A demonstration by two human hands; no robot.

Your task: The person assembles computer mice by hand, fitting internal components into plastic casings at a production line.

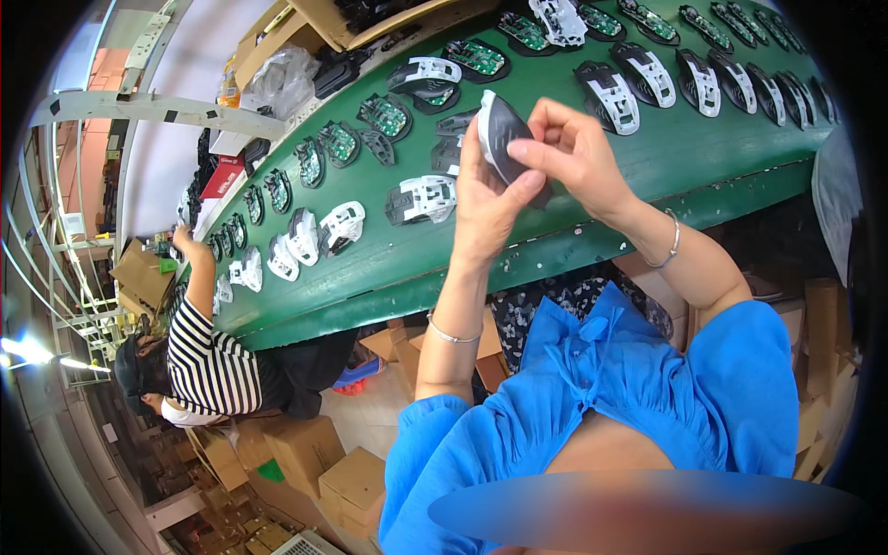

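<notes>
Black mouse shell (pixel 504 139) held above green surface (pixel 592 199), long axis near upright. Left hand (pixel 486 199) fingers closed under it; right hand (pixel 573 148) fingers pinch its right edge.

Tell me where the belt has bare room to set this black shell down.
Bare green belt runs along the near edge, right of the right hand below the row of shells. Another strip lies below the white-framed part. The far side is crowded with circuit boards. Both hands hold the black shell.

A black-and-white mouse shell (pixel 502 137), green belt (pixel 555 199), blue blouse (pixel 638 398), black-and-white striped shirt (pixel 208 365).
</notes>
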